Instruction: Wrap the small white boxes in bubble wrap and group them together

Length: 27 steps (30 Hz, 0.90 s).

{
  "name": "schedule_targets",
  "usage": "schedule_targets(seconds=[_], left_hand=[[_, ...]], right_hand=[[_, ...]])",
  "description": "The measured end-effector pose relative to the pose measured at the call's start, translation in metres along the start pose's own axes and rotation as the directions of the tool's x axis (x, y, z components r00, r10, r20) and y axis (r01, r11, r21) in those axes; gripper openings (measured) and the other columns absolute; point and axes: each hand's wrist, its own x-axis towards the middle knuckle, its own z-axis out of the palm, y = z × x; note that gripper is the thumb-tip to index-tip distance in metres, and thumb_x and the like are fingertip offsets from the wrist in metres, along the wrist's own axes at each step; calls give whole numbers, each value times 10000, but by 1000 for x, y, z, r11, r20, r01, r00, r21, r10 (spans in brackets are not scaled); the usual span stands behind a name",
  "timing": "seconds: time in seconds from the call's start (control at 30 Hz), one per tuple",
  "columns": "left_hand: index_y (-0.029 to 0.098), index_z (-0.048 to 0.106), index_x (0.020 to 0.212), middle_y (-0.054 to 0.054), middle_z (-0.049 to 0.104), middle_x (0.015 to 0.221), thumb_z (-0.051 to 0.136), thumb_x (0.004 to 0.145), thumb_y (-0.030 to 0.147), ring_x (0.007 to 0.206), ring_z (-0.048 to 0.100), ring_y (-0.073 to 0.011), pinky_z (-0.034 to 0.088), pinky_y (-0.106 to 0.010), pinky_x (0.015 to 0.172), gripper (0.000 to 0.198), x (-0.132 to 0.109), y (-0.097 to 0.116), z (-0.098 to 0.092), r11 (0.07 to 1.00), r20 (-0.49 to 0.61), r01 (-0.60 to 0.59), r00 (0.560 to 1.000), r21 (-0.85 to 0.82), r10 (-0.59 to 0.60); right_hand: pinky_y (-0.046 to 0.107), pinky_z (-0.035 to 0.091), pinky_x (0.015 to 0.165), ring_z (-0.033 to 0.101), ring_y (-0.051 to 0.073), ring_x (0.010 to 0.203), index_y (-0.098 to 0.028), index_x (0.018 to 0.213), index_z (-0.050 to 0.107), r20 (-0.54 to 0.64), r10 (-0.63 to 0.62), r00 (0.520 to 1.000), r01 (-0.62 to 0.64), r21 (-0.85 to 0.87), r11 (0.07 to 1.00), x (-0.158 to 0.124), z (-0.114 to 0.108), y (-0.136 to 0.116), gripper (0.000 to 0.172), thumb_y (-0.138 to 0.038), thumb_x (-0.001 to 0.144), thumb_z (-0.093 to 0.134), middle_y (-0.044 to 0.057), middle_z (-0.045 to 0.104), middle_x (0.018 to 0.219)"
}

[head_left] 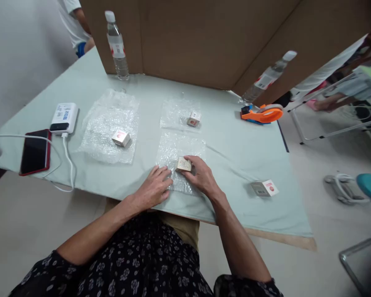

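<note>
My right hand (200, 175) grips a small cream printed box (183, 164) by its right end, thumb in front and fingers behind. Under the box lies a sheet of bubble wrap (167, 146) near the front of the table. My left hand (156, 184) rests with fingers spread on the left edge of that sheet, just left of the box. Behind it a second small box (194, 119) sits on another bubble wrap piece (173, 113). A third box (120, 138) is on a larger stack of bubble wrap (102, 119) to the left. One more small box (265, 188) lies at the right.
An orange tape dispenser (262, 114) and a water bottle (267, 78) stand at the back right. Another bottle (117, 47) stands at the back left before a cardboard screen (188, 41). Leftward are a phone (35, 152) and a cabled white power bank (64, 117).
</note>
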Motion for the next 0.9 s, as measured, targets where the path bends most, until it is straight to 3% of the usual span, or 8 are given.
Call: schedule_targets(seconds=[0.1, 0.2, 0.27, 0.37, 0.5, 0.6, 0.7, 0.9], left_hand=[[147, 657, 990, -160, 581, 1348, 623, 823, 124, 1361, 451, -350, 320, -571, 1156, 172, 0, 0, 0, 1000, -11, -1, 1000, -4, 1], [162, 657, 991, -148, 594, 1331, 626, 825, 133, 1344, 467, -337, 344, -569, 1140, 172, 0, -1, 1, 1000, -26, -17, 1000, -8, 17], [167, 654, 998, -145, 596, 1328, 628, 827, 145, 1339, 471, -333, 354, -571, 1132, 174, -1, -3, 2, 1000, -35, -25, 999, 4, 25], [159, 654, 1001, -150, 595, 1329, 632, 829, 154, 1339, 472, -339, 359, -574, 1129, 174, -2, -4, 2, 999, -41, -27, 999, 21, 28], [155, 659, 995, -150, 591, 1342, 639, 823, 151, 1340, 476, -340, 351, -571, 1140, 173, -3, -3, 2, 999, -47, -41, 998, 8, 41], [153, 666, 962, -154, 596, 1337, 629, 828, 147, 1337, 479, -342, 349, -580, 1139, 140, -3, -2, 3, 999, -58, -40, 998, 12, 40], [142, 669, 901, -160, 607, 1325, 590, 855, 141, 1330, 491, -344, 358, -574, 1136, 92, -3, -2, 7, 999, -98, -32, 995, 42, 36], [148, 668, 868, -139, 635, 1305, 574, 863, 131, 1322, 507, -321, 373, -552, 1133, 95, -6, -4, 14, 998, -186, -47, 981, 32, 53]], right_hand=[[442, 517, 907, 650, 263, 1023, -226, 1213, 614, -6, 119, 993, -118, 87, 989, 1, -4, -3, 426, -386, 825, 687, 95, 691, 1157], [345, 525, 738, 658, 201, 792, -196, 1205, 625, 105, 247, 963, -263, 194, 945, 4, -14, -8, 424, -479, 891, 594, 53, 721, 942], [319, 504, 714, 649, 192, 770, -214, 1060, 691, 181, 267, 946, -289, 106, 951, 7, -21, -13, 350, -478, 951, 489, 37, 709, 857], [332, 506, 754, 656, 208, 839, -237, 911, 728, 107, 296, 949, -280, -139, 950, 7, -28, -17, 376, -464, 975, 437, 68, 690, 970], [427, 516, 920, 635, 268, 1077, -252, 1252, 621, 77, 126, 989, -116, -124, 985, -8, -31, -13, 458, -528, 889, 587, 102, 589, 1322], [505, 462, 1013, 548, 317, 1251, -242, 1299, 569, 106, 10, 994, 4, -130, 992, -16, -31, -7, 519, -464, 839, 663, 119, 587, 1357], [485, 502, 922, 646, 288, 1074, -236, 1226, 590, 61, 48, 997, -41, -120, 992, -12, -26, -6, 390, -382, 867, 630, 107, 680, 1195], [446, 504, 834, 683, 260, 877, -206, 1138, 605, -31, 95, 995, -98, -144, 985, 6, -6, -7, 380, -405, 824, 682, 109, 702, 1095]])
